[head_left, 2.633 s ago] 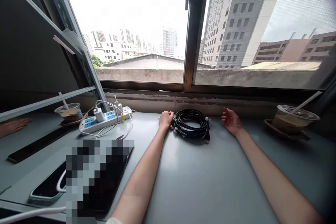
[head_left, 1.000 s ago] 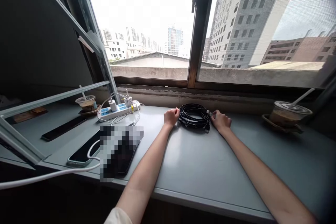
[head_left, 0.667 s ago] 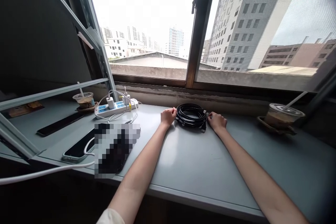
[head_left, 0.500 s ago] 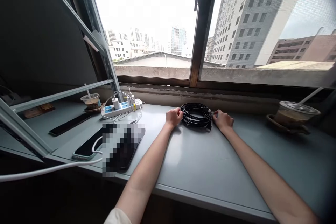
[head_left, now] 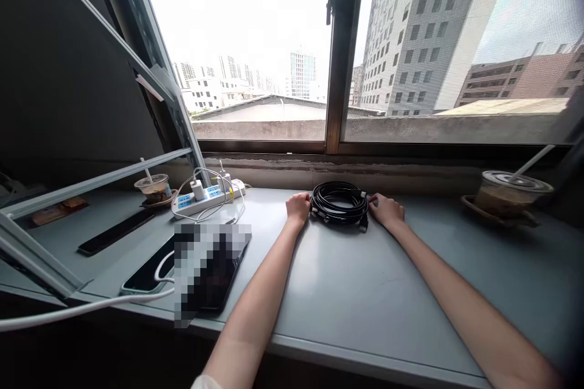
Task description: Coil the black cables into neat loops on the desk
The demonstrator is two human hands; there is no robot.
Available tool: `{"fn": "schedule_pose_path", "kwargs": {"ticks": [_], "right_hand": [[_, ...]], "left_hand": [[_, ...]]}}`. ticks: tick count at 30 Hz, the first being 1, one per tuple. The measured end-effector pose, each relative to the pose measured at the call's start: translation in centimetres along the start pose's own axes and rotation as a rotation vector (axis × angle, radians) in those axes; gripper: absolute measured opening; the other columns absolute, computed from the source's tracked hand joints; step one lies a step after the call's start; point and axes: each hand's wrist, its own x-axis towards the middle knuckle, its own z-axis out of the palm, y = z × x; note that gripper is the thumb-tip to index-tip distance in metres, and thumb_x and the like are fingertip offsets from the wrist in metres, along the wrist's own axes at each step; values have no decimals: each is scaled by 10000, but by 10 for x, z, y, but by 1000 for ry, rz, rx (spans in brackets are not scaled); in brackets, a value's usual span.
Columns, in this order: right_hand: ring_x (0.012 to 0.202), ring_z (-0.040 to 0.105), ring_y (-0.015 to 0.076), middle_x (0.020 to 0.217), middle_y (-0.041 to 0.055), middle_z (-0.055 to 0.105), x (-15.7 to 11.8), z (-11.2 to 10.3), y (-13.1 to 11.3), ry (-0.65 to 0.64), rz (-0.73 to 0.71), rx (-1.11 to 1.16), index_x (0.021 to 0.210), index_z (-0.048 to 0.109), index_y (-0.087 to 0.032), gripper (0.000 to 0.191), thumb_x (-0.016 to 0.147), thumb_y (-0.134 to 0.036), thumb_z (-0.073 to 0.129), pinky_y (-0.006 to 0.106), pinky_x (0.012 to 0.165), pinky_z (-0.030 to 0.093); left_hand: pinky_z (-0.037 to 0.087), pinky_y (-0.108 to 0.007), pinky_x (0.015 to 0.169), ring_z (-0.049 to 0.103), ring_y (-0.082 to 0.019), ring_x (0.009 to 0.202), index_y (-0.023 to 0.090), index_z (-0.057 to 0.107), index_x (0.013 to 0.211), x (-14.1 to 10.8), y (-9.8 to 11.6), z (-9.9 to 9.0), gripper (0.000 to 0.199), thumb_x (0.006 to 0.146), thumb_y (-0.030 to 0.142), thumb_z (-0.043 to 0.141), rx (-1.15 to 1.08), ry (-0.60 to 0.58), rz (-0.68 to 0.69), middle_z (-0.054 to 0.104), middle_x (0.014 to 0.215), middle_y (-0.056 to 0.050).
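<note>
A coil of black cable (head_left: pixel 340 214) lies on the grey desk against the wall below the window. Its dark plug (head_left: pixel 364 226) sticks out at the front right, and a connector with a pale tip (head_left: pixel 364 195) shows higher on the right side. My left hand (head_left: pixel 298 207) is closed like a fist at the coil's left edge; whether it grips any cable is hidden. At the right edge, my right hand (head_left: pixel 387 210) has its fingers curled, with the fingertips close by the pale-tipped connector. What lies inside those fingers I cannot make out.
On the left are a white power strip (head_left: pixel 210 196) with chargers, several phones and a white cable (head_left: pixel 91 307). One drink cup (head_left: pixel 154 187) stands behind them, another cup (head_left: pixel 511 194) at far right. A metal shelf frame (head_left: pixel 168 97) rises at left.
The view has shifted slightly, moving most things a little left and the desk slightly lower. My left fingers have turned further from view; both hands remain beside the coil.
</note>
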Motion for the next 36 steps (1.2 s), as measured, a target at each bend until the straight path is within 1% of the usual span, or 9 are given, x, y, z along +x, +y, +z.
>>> {"fn": "schedule_pose_path", "kwargs": {"ticks": [4,7,10,13,18,28,32,36], "right_hand": [[910,605,264,948,96,658,0,0,-1,-10,-10,-3,1041,597,-232,295,873,-358,390,317,709,397],[912,607,255,944,93,661,1,-1,-2,-11,-14,5,1035,599,-230,286,876,-346,392,309,711,397],[913,610,248,945,85,663,1,-1,-4,-8,-17,17,1026,602,-235,273,875,-340,400,301,709,397],[912,611,241,940,79,664,0,-1,-3,-7,-28,27,1013,602,-236,264,876,-337,400,296,705,398],[906,612,248,942,81,663,1,0,-2,-10,-42,30,1015,593,-229,269,879,-329,384,301,692,395],[901,608,242,931,72,662,2,0,-2,-13,-51,55,997,587,-220,251,882,-325,389,294,691,384],[900,606,249,928,78,660,3,1,-1,-13,-46,69,992,592,-219,244,873,-315,402,304,697,388],[903,604,261,920,90,659,3,0,-1,-4,-50,104,981,601,-210,239,865,-307,416,319,717,391]], "left_hand": [[391,-242,655,612,-173,847,233,687,795,1,-1,0,282,805,170,412,1,-1,-33,694,910,-35],[396,-255,650,622,-188,840,218,685,820,1,-1,-1,295,815,176,394,4,7,-78,696,910,-58],[400,-269,650,632,-206,837,199,675,886,2,-2,-2,314,826,172,367,3,21,-142,695,912,-87],[404,-284,651,637,-226,848,192,675,903,4,-4,-1,320,824,174,366,-7,7,-182,696,920,-103],[405,-279,664,633,-222,881,215,689,875,6,-7,2,308,810,177,391,-27,-37,-172,699,947,-86],[401,-282,656,630,-222,868,220,683,856,6,-9,2,315,810,178,374,-30,-37,-139,697,937,-81],[401,-279,649,633,-219,836,212,677,827,7,-9,4,300,817,179,379,-36,-10,-145,696,896,-84],[406,-288,649,625,-222,813,178,663,825,5,-5,4,304,834,172,360,-49,70,-160,677,841,-114]]}}
